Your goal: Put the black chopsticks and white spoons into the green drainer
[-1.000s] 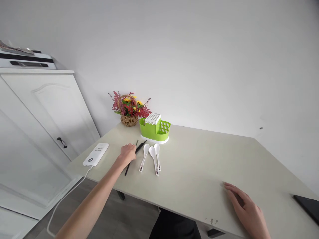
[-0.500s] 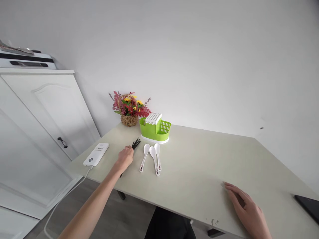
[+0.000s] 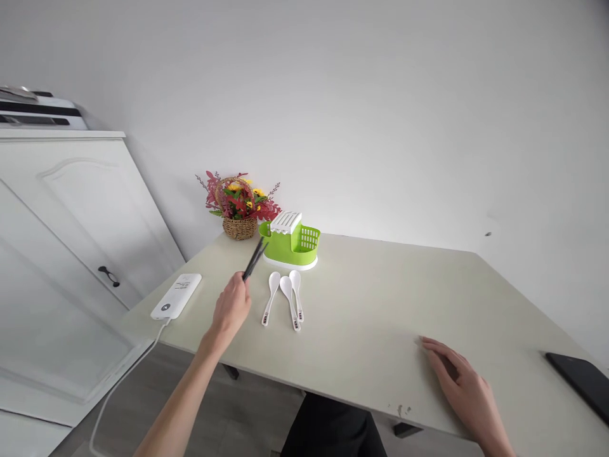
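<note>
A bundle of black chopsticks (image 3: 254, 259) is gripped in my left hand (image 3: 232, 304), raised above the table and pointing up toward the green cutlery holder (image 3: 285, 251). That holder has a white slatted top and a white base, and basket compartments at its two ends. Just right of my left hand, three white spoons (image 3: 288, 291) lie on the table with their bowls toward the holder. My right hand (image 3: 459, 381) rests on the tabletop at the right, fingers stretched out and nothing in it.
A wicker basket of artificial flowers (image 3: 240, 227) stands behind the holder by the wall. At the table's left edge lies a white power bank (image 3: 177, 296) with a cable hanging down. A black phone (image 3: 580, 379) is at the far right. A white cabinet (image 3: 95, 241) stands left of the table.
My left hand has lifted the black chopsticks off the table and tilted them up toward the holder. My right hand stays resting on the table. The view has shifted slightly.
</note>
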`<state>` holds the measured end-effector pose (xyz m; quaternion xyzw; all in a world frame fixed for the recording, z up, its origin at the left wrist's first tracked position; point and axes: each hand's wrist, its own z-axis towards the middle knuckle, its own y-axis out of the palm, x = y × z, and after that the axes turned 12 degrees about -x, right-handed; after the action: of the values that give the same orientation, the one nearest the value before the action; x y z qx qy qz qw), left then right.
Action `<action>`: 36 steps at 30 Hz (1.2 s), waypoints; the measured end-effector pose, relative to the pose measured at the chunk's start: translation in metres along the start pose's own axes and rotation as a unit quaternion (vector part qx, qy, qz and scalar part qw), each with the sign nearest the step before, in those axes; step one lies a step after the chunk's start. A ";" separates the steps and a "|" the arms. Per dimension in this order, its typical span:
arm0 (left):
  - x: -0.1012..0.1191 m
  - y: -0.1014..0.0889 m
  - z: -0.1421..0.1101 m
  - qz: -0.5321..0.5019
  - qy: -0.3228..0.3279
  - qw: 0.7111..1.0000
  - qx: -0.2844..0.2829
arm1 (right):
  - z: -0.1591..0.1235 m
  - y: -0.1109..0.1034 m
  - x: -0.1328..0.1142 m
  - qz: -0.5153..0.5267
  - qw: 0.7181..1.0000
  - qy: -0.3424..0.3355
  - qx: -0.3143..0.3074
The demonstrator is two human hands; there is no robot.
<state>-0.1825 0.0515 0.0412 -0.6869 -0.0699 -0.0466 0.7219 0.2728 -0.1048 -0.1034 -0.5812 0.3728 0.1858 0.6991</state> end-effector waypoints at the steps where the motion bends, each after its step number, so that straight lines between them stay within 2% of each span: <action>1: 0.013 -0.004 -0.006 -0.014 0.025 1.000 -0.007 | 0.000 0.000 0.000 0.000 1.000 -0.001 0.000; 4: 0.060 -0.004 -0.023 -0.022 0.106 0.992 -0.067 | 0.000 0.000 0.000 -0.003 1.000 -0.002 0.001; 8: 0.117 0.021 -0.042 0.047 0.207 0.965 -0.156 | 0.001 0.001 0.000 0.002 1.000 -0.007 0.004; 11: 0.147 0.042 -0.050 0.081 0.251 0.947 -0.184 | 0.001 0.001 0.000 0.006 1.000 -0.011 0.008; 14: 0.166 0.055 -0.052 0.110 0.253 0.941 -0.197 | 0.001 0.000 -0.001 0.008 1.000 -0.013 0.008; 19: 0.181 0.070 -0.053 0.139 0.234 0.945 -0.181 | 0.001 -0.002 -0.004 0.011 1.000 -0.018 0.012; 27: 0.185 0.094 -0.052 0.174 0.249 0.941 -0.147 | -0.001 -0.003 -0.006 0.017 1.000 -0.026 0.007; 36: 0.188 0.098 -0.054 0.229 0.263 0.928 -0.135 | -0.002 -0.003 -0.008 0.021 1.000 -0.012 -0.004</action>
<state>0.0209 0.0080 -0.0269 -0.7383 0.2879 -0.0680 0.6061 0.2693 -0.1066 -0.0956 -0.5736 0.3755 0.2085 0.6975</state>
